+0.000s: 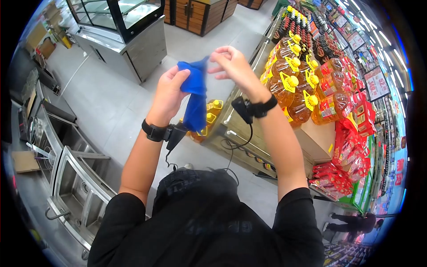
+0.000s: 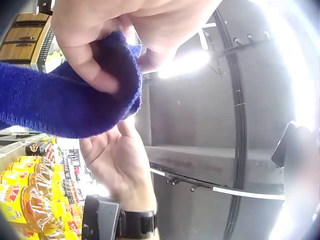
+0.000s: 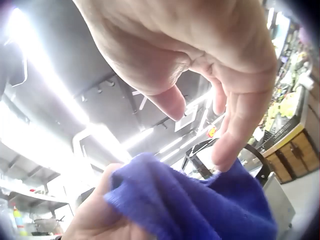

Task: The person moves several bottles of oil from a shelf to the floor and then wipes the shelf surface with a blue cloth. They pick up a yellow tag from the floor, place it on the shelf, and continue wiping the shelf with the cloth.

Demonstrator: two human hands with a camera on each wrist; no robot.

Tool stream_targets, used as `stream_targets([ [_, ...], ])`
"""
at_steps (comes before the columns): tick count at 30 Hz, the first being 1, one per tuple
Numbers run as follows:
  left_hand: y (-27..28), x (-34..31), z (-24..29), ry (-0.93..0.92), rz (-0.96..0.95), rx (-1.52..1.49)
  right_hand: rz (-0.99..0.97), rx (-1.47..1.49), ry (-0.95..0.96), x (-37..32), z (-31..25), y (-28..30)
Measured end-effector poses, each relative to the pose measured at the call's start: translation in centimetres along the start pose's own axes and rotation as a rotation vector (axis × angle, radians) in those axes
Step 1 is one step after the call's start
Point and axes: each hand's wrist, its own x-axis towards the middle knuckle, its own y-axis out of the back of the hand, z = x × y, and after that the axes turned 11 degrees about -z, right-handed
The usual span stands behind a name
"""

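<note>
A blue cloth (image 1: pixel 195 111) with a fuzzy, towel-like surface hangs in front of the person's chest. The left hand (image 1: pixel 167 95) grips its upper part between thumb and fingers; in the left wrist view some fingers go into a fold of the cloth (image 2: pixel 55 102). Just to the right, the right hand (image 1: pixel 233 69) is raised beside the cloth's top edge. In the right wrist view its thumb and fingers stand apart with a gap between them, and one fingertip (image 3: pixel 225 155) overlaps the edge of the cloth (image 3: pixel 190 205).
Large oil bottles (image 1: pixel 287 82) with yellow caps crowd a display at right, above red packets (image 1: pixel 347 153). More bottles (image 1: pixel 213 111) stand on the floor behind the cloth. A steel sink unit (image 1: pixel 73 173) is at left, a glass-topped counter (image 1: pixel 140 53) ahead. Another person (image 1: pixel 356 222) is at lower right.
</note>
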Motion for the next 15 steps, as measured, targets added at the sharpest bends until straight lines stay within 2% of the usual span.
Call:
stream_targets([
  [2,0.1,-0.3,-0.5,-0.011,0.036,-0.008,0.045,-0.144,0.148,-1.6,0.3,-2.0],
  [4,0.1,-0.7,-0.7,-0.015,0.047,-0.011,-0.161,-0.273,0.237,-3.3,0.0,-3.5],
  [7,-0.7,-1.3,-0.7,-0.014,0.084,-0.038,-0.017,-0.409,0.372,-3.8,0.4,-4.3],
  [10,-1.0,-1.8,-0.5,-0.008,0.075,-0.053,-0.019,-0.261,0.314,-3.4,1.4,-4.3],
  [15,0.3,-2.2,-0.7,-0.011,0.077,0.058,0.022,-0.239,0.324,-3.5,1.9,-3.9],
])
